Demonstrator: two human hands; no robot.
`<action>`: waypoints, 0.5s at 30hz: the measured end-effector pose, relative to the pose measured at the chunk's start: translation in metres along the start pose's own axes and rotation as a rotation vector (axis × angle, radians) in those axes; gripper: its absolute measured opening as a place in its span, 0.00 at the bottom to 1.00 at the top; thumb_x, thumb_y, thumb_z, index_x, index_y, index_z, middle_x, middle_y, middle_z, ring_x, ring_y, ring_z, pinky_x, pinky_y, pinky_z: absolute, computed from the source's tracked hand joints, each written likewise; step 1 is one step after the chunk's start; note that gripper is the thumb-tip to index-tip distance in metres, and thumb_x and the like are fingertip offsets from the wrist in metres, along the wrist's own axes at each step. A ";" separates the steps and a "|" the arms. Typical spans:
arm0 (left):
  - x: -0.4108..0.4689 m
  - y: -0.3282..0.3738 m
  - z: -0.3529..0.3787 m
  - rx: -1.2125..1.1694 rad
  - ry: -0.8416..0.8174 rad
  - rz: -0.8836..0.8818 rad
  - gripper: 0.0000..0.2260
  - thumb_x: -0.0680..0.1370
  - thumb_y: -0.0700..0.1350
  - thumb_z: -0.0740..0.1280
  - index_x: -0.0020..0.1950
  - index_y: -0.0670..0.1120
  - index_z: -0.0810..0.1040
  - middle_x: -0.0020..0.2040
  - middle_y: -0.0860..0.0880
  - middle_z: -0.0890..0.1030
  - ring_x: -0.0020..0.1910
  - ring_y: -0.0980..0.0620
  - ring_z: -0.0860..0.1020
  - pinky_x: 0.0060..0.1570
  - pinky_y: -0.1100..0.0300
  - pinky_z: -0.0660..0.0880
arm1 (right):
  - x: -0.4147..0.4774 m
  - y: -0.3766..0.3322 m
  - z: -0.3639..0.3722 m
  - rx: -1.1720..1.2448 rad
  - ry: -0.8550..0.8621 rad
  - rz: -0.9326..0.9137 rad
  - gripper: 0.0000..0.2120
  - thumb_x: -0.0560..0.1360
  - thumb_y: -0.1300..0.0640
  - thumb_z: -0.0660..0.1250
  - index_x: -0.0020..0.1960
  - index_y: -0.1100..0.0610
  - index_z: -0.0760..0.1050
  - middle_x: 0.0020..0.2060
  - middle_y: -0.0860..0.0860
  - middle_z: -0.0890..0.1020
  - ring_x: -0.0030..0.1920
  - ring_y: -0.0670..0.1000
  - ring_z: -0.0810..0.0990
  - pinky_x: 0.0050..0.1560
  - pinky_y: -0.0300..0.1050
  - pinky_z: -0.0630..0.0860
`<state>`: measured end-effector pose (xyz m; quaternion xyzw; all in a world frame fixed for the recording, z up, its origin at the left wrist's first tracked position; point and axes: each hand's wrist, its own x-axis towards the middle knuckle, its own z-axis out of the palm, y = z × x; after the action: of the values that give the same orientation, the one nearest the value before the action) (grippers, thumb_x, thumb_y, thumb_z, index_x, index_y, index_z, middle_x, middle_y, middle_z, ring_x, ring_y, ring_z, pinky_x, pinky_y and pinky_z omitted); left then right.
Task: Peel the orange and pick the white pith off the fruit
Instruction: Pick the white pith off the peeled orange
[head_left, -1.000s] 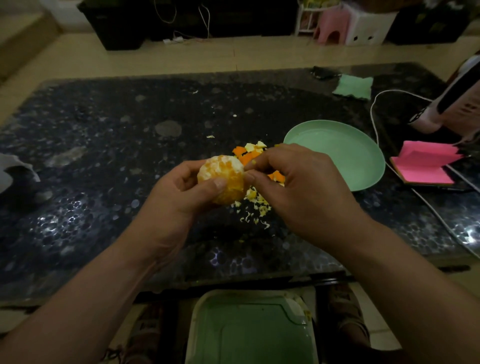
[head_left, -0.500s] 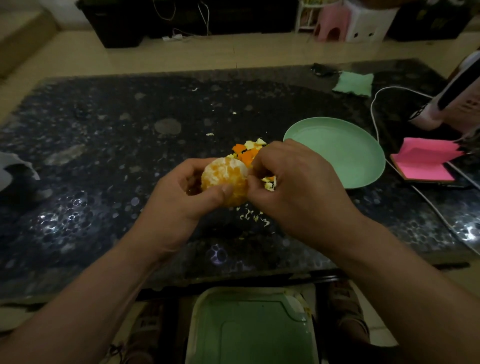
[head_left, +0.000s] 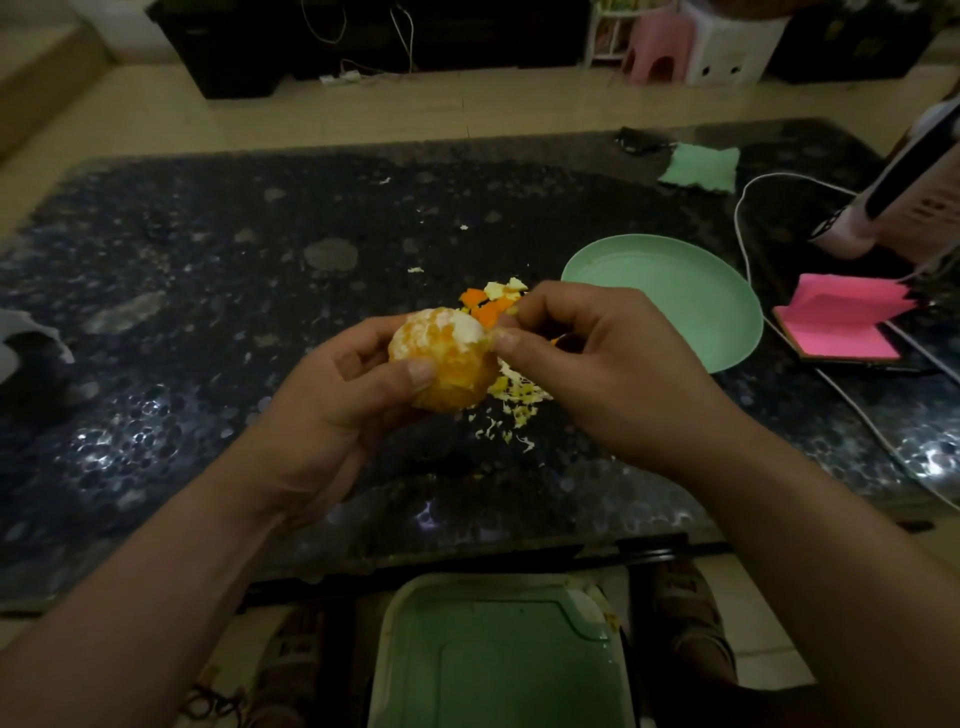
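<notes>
Two hands | left (head_left: 332, 410) grips orange (head_left: 444, 364) | right (head_left: 597, 374) pinches pith (head_left: 488, 338)

Peeled orange (head_left: 441, 358), patchy white pith, held above table.

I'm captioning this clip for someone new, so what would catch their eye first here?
Dead centre, the peeled orange glows against the dark speckled table, cupped in the left hand while the right hand pinches white pith at its top. Behind lie bright peel scraps, beside an empty green plate.
</notes>
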<state>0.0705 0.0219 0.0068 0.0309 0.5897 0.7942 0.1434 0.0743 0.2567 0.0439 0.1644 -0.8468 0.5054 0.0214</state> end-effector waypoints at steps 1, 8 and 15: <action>0.000 0.000 0.000 -0.010 0.005 0.004 0.27 0.72 0.43 0.79 0.70 0.40 0.78 0.64 0.38 0.84 0.59 0.41 0.85 0.53 0.54 0.83 | 0.000 0.001 0.000 -0.022 -0.005 0.000 0.07 0.83 0.54 0.70 0.48 0.54 0.83 0.40 0.46 0.83 0.40 0.44 0.79 0.42 0.42 0.75; -0.001 0.001 0.003 0.053 0.045 0.031 0.23 0.74 0.41 0.71 0.69 0.42 0.78 0.62 0.42 0.86 0.59 0.44 0.86 0.53 0.57 0.83 | -0.003 0.002 0.009 -0.212 0.069 -0.080 0.04 0.80 0.49 0.72 0.49 0.50 0.82 0.44 0.43 0.83 0.47 0.44 0.80 0.46 0.35 0.74; -0.002 0.001 0.007 0.083 0.030 0.048 0.22 0.75 0.42 0.71 0.70 0.43 0.78 0.63 0.43 0.85 0.60 0.45 0.85 0.54 0.58 0.82 | -0.003 0.002 0.014 -0.321 0.151 -0.153 0.05 0.80 0.51 0.71 0.46 0.50 0.78 0.41 0.43 0.79 0.44 0.46 0.78 0.45 0.49 0.77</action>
<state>0.0742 0.0272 0.0100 0.0392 0.6234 0.7725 0.1142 0.0783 0.2461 0.0351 0.1845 -0.8976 0.3717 0.1490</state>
